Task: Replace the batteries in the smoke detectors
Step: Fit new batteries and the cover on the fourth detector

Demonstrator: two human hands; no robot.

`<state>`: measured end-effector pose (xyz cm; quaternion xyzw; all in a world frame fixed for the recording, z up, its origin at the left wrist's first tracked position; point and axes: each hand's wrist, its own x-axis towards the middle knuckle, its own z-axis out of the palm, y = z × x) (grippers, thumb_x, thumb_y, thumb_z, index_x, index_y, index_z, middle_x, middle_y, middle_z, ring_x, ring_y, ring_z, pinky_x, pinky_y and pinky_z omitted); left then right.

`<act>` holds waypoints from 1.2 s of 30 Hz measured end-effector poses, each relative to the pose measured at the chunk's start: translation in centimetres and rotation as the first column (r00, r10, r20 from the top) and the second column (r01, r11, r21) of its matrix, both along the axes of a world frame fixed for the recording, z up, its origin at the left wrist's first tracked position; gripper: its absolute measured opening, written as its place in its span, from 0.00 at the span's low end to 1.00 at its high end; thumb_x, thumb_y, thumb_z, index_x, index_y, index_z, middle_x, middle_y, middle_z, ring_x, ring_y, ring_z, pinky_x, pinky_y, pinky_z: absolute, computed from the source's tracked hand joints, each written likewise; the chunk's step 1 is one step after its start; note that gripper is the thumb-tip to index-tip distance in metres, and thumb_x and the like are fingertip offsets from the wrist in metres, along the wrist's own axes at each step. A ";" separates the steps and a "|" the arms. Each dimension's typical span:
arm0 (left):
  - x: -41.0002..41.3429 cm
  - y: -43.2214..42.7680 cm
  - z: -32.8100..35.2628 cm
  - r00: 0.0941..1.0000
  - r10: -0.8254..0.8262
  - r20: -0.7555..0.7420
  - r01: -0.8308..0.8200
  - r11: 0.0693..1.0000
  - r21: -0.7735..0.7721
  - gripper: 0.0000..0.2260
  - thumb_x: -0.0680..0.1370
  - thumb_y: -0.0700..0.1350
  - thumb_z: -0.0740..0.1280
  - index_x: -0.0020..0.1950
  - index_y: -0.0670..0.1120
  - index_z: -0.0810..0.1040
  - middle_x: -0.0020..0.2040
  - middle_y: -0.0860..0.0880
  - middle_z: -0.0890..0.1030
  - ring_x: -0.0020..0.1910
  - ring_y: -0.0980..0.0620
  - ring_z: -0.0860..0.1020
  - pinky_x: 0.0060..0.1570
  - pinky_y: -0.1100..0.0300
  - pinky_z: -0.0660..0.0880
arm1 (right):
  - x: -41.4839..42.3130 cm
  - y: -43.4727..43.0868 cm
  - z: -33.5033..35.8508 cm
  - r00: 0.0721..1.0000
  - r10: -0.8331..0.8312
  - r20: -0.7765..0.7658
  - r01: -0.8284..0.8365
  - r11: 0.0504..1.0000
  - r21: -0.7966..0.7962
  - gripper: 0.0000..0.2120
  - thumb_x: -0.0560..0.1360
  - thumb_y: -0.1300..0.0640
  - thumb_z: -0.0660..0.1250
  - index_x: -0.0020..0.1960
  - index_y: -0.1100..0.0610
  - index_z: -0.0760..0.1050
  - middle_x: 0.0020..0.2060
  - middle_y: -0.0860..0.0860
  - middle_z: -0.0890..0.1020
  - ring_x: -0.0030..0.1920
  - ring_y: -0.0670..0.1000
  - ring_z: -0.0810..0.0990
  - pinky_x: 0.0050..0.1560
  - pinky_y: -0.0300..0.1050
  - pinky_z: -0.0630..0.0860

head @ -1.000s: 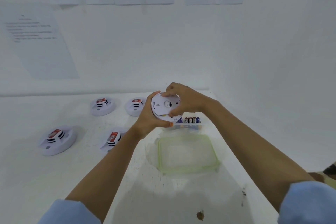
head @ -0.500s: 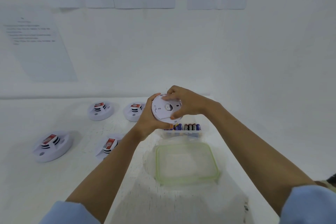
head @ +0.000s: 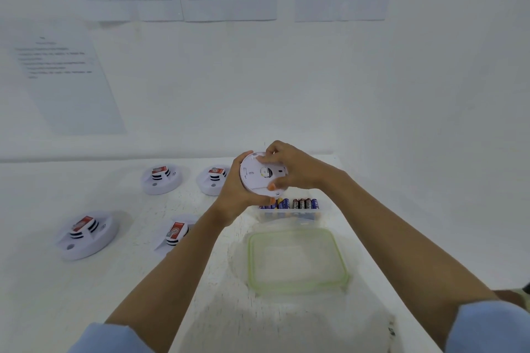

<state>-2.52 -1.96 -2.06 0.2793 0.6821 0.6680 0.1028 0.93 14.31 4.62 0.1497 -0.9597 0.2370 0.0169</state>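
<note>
The left hand (head: 233, 195) curls closely round the left rim of a round white plastic smoke detector (head: 256, 176), cupping it from behind. The right hand (head: 299, 170) grips the same disc from 3 o'clock, with its fingers bent over the top edge and its thumb at the lower edge. The detector is held tilted above the white desk (head: 43, 281), its flat back and small central label facing the camera. At 6 o'clock of it, just below the hands, stands a clear plastic box (head: 288, 213) holding upright blue and black-and-copper batteries (head: 304, 204). Closer to the camera, also at 6 o'clock, lies a clear green-rimmed lid (head: 296, 259). From 9 to 8 o'clock of the hands, four more white detectors with red-labelled tops (head: 86, 235) rest on the desk, apart from the grip.
</note>
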 end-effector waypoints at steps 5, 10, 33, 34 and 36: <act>0.3 0.0 0.0 0.998 0.056 -0.014 -0.055 0.998 0.024 0.44 0.56 0.32 0.75 0.68 0.46 0.62 0.60 0.50 0.73 0.54 0.60 0.76 0.41 0.68 0.77 | 0.2 -0.5 -0.8 0.999 -0.032 -0.044 0.030 0.998 -0.049 0.29 0.70 0.57 0.72 0.69 0.58 0.68 0.51 0.49 0.64 0.53 0.47 0.64 0.52 0.35 0.63; 0.5 -0.9 0.2 0.990 0.114 -0.080 -0.115 0.993 -0.003 0.43 0.55 0.31 0.78 0.67 0.44 0.64 0.58 0.51 0.73 0.52 0.63 0.75 0.41 0.73 0.74 | 0.1 -1.3 -0.9 0.999 -0.023 0.025 0.026 0.992 -0.123 0.29 0.71 0.57 0.71 0.70 0.57 0.66 0.55 0.51 0.65 0.55 0.47 0.65 0.54 0.33 0.63; -7.7 -19.6 3.0 0.790 0.319 -0.524 -0.461 0.872 -0.164 0.44 0.60 0.58 0.75 0.71 0.53 0.60 0.63 0.51 0.75 0.56 0.56 0.73 0.59 0.56 0.71 | -8.7 -23.3 -2.4 0.950 -0.311 0.010 0.117 0.326 -0.938 0.18 0.73 0.68 0.62 0.60 0.55 0.72 0.55 0.59 0.79 0.54 0.58 0.79 0.53 0.56 0.79; -8.3 -20.6 2.9 0.813 0.302 -0.497 -0.435 0.883 -0.175 0.42 0.61 0.58 0.75 0.71 0.53 0.61 0.65 0.50 0.74 0.59 0.55 0.73 0.62 0.55 0.70 | -9.4 -24.1 -2.8 0.942 -0.332 0.058 0.156 0.277 -0.948 0.16 0.74 0.68 0.61 0.59 0.55 0.73 0.53 0.59 0.79 0.52 0.58 0.79 0.52 0.56 0.78; -9.3 -22.5 2.7 0.885 0.315 -0.344 -0.387 0.907 -0.165 0.39 0.65 0.55 0.75 0.71 0.51 0.62 0.69 0.49 0.69 0.65 0.51 0.70 0.64 0.55 0.68 | -10.5 -25.3 -3.4 0.931 -0.312 0.191 0.237 0.116 -0.965 0.14 0.76 0.66 0.59 0.59 0.55 0.74 0.50 0.56 0.79 0.50 0.57 0.79 0.49 0.55 0.78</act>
